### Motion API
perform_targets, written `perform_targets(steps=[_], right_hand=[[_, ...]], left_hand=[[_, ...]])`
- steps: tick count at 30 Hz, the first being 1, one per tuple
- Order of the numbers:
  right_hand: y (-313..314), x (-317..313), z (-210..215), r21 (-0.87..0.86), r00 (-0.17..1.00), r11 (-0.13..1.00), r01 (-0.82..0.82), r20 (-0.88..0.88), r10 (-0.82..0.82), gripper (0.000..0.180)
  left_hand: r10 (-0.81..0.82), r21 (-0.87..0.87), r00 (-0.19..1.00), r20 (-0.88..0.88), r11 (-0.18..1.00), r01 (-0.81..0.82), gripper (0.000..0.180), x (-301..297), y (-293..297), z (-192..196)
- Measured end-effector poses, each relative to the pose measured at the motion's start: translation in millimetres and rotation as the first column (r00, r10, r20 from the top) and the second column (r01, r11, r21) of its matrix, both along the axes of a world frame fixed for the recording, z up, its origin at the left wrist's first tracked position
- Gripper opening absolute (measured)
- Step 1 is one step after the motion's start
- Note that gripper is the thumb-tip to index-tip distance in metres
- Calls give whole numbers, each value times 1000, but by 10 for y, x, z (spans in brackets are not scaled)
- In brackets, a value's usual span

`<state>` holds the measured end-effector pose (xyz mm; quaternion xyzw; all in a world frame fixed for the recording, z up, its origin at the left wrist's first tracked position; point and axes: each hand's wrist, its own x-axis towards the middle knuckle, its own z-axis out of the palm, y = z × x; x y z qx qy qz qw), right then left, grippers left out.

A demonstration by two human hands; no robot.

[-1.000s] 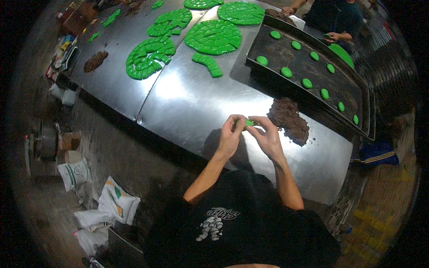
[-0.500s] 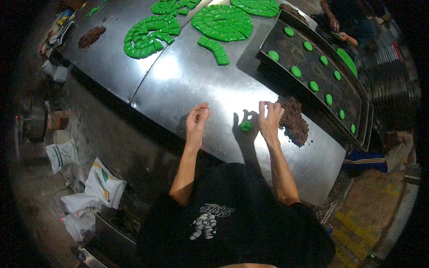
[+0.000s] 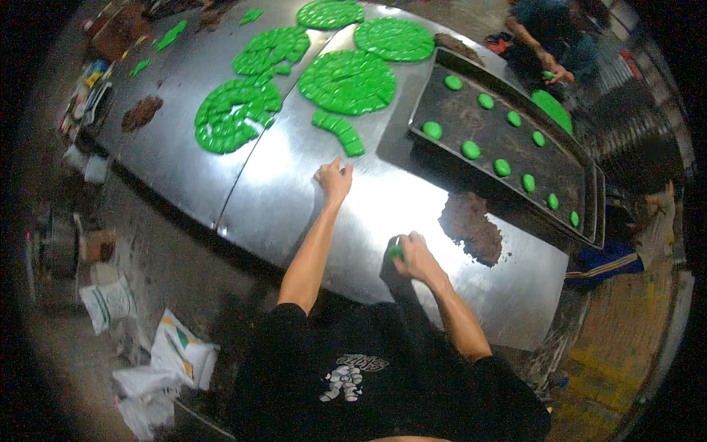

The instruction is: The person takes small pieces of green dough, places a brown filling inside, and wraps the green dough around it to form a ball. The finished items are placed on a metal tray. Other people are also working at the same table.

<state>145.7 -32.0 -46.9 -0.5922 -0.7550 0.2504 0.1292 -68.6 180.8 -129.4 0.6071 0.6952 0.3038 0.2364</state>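
My right hand point(image 3: 418, 259) is closed round a small green dough piece point(image 3: 396, 253) on the metal table near me; its fingers partly hide the dough. Farther left, my left hand point(image 3: 335, 182) reaches over the table with its fingers apart and nothing in them. Just beyond it lies a short curved strip of cut green dough point(image 3: 340, 132). A large green dough round point(image 3: 347, 82), scored into many pieces, sits behind the strip. To the right of my hands is a heap of brown crumbly stuff point(image 3: 471, 228).
A dark baking tray point(image 3: 482, 121) with several green dough balls fills the table's right side. More cut dough rounds point(image 3: 237, 116) lie at the far left, near a small brown heap point(image 3: 141, 113). Beyond the tray another person's hands point(image 3: 556, 70) hold green dough. White sacks point(image 3: 180, 350) lie on the floor.
My left hand has moved forward towards the dough strip. The right hand has left the brown heap's edge and come down onto the green dough piece. The view has shifted too.
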Motion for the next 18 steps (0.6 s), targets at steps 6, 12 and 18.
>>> perform_targets(steps=[6,12,18], right_hand=[[210,580,678,-165,935,973,159,-290,-202,37],[1647,1020,1308,209,859,876,435,-387,-334,33],[3097,1628,579,667,944,677,310,-134,-300,35]], left_hand=[[288,-80,957,-6,954,-288,41,757,308,336],[8,280,946,323,954,-103,30,706,256,0],[-87,50,653,752,996,75,39,605,-495,465]])
